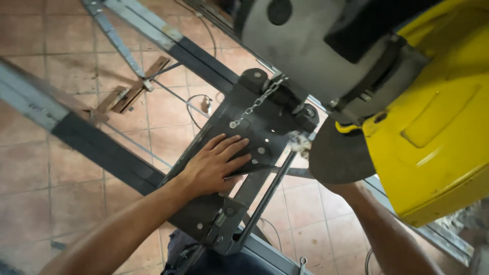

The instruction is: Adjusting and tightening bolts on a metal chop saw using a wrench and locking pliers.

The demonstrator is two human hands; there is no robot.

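My left hand point(216, 164) lies flat, fingers apart, on the dark metal base point(249, 119) of a cut-off saw, pressing on a thin dark metal strip point(277, 170) that runs right toward the disc. The grey abrasive disc point(338, 158) hangs just right of my fingertips, under a yellow blade guard point(438, 127) and a grey motor housing point(305, 46). A small chain point(257, 102) crosses the base's far end. My right forearm point(379, 231) rises behind the disc. The saw hides that hand.
Two long steel beams, one near the left point(91, 140) and one farther back point(168, 38), cross the reddish tiled floor point(30, 168). Small wooden pieces point(135, 91) and a thin cable point(196, 109) lie on the tiles. The saw body fills the upper right.
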